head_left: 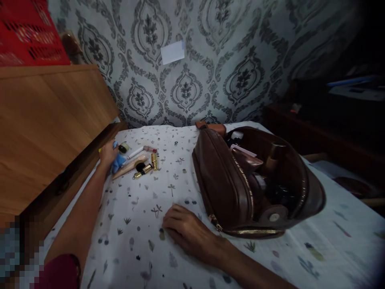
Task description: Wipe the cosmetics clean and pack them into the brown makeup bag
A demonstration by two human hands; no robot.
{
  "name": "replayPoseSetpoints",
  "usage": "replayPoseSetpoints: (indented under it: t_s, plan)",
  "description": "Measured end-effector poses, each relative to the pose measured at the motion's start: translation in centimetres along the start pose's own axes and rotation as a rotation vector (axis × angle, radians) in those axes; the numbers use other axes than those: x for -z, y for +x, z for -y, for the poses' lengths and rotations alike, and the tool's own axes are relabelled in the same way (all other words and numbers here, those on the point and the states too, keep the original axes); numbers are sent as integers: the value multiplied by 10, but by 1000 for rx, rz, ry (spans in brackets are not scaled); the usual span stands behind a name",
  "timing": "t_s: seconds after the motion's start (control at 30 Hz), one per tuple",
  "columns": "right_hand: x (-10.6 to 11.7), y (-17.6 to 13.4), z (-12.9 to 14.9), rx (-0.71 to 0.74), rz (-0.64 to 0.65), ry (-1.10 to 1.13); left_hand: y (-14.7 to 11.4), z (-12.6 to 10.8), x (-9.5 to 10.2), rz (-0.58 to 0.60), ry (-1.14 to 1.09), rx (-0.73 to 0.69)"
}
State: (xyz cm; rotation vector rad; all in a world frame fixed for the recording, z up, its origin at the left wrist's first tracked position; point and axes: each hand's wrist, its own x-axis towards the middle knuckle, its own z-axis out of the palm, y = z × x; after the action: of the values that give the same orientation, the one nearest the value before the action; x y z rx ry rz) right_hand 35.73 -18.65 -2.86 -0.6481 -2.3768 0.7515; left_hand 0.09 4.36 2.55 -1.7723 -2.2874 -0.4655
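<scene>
At the far left of the white printed sheet, my left hand (pixel 107 154) is closed on a crumpled blue cloth (pixel 118 161). A small yellow bit peeks out beside its fingers. Close to it lie a small dark-lidded jar (pixel 124 147), a white pen-like tube (pixel 135 152), a beige tapered tube (pixel 128 167) and several gold lipstick-like tubes (pixel 146 168). My right hand (pixel 182 224) rests on the sheet with its fingers curled in and nothing visible in them. Just right of it, apart from the hand, a brown leather toiletry bag (pixel 221 176) stands unzipped, with cosmetics inside.
A wooden cabinet (pixel 54 132) borders the left side, with a red plastic basket (pixel 33 36) on top. The patterned wall (pixel 186 88) rises behind the sheet (pixel 171 136). Dark furniture (pixel 288 116) stands at the right.
</scene>
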Motion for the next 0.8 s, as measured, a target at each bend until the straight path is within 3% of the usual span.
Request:
replayPoseSetpoints:
  t_s: [0.13,0.27,0.5,0.67,0.8]
  plan:
    - [0,1,0,0,-6,8,-8,-2,9,-14,-9,-15]
    - [2,2,1,-13,-1,17,-9,-18,6,-8,-16,-68]
    - [2,1,2,4,-3,-12,-6,-53,-16,168,-7,-139]
    - [2,0,1,27,-8,-20,-15,-46,-6,124,-50,-134]
    - [0,0,0,43,-19,-36,-40,-36,5,41,-122,-192]
